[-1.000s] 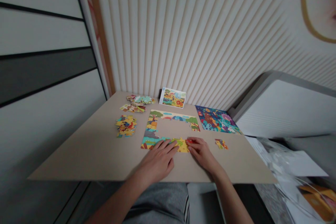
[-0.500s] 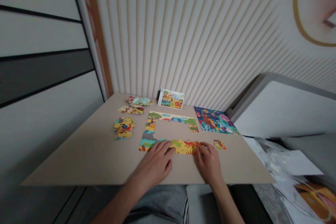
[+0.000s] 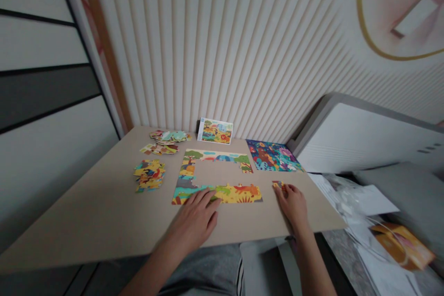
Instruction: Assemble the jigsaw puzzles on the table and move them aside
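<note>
My left hand (image 3: 198, 216) lies flat with fingers stretched over the bottom strip of a partly joined jigsaw puzzle (image 3: 239, 194), whose animal-picture border surrounds bare table. A gap shows in the border on the right side. Farther right, my right hand (image 3: 293, 202) has its fingers closed on a small jigsaw piece (image 3: 276, 184), partly hidden by the fingertips. Whether a second piece lies under those fingers I cannot tell. Left of the border sits a heap of loose yellow pieces (image 3: 150, 175).
Behind that heap are more loose pieces (image 3: 169, 137). A picture card (image 3: 215, 131) leans upright near the ribbed wall (image 3: 180, 55). At the back right lies a dark, colourful finished puzzle (image 3: 274, 156). Papers and an orange packet (image 3: 398, 245) lie beyond the table's right edge.
My right hand has left the puzzle's lower right corner and moved right to the loose piece. My left hand stays on the bottom strip. The camera view has turned somewhat right.
</note>
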A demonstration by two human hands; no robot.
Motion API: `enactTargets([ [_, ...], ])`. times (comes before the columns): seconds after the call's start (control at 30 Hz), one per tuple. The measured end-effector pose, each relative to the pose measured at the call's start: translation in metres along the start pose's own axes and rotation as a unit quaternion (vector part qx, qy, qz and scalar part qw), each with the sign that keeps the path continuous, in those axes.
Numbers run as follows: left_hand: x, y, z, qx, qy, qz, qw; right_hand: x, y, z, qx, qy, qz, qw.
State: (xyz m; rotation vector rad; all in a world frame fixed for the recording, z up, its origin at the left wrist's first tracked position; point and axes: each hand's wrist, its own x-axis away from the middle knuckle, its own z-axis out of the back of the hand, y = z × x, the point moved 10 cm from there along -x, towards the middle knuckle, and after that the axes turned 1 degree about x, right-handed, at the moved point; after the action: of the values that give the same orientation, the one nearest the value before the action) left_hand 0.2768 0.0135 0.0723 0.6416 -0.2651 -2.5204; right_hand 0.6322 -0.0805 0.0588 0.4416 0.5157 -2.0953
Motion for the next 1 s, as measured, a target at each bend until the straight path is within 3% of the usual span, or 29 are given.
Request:
enactTargets([
  [0.23,0.0,-0.001,-0.003,0.003,-0.01,0.005,1.0,0.001,0.02,-0.017,-0.085,-0.019,-0.041,0.995],
  [0.47,0.0,-0.001,-0.003,-0.005,-0.014,0.001,1.0,0.005,0.041,-0.003,-0.179,0.026,-0.117,0.977],
  [0.63,0.001,-0.001,-0.001,0.0,-0.008,-0.001,1.0,0.015,0.058,0.0,-0.276,0.033,-0.195,0.941],
  [0.8,0.001,-0.001,-0.001,0.007,-0.003,0.0,1.0,0.023,0.058,0.015,-0.338,0.083,-0.242,0.906],
  [1.0,0.001,-0.002,-0.002,0.004,-0.005,0.001,1.0,0.021,0.055,0.012,-0.322,0.079,-0.228,0.915],
])
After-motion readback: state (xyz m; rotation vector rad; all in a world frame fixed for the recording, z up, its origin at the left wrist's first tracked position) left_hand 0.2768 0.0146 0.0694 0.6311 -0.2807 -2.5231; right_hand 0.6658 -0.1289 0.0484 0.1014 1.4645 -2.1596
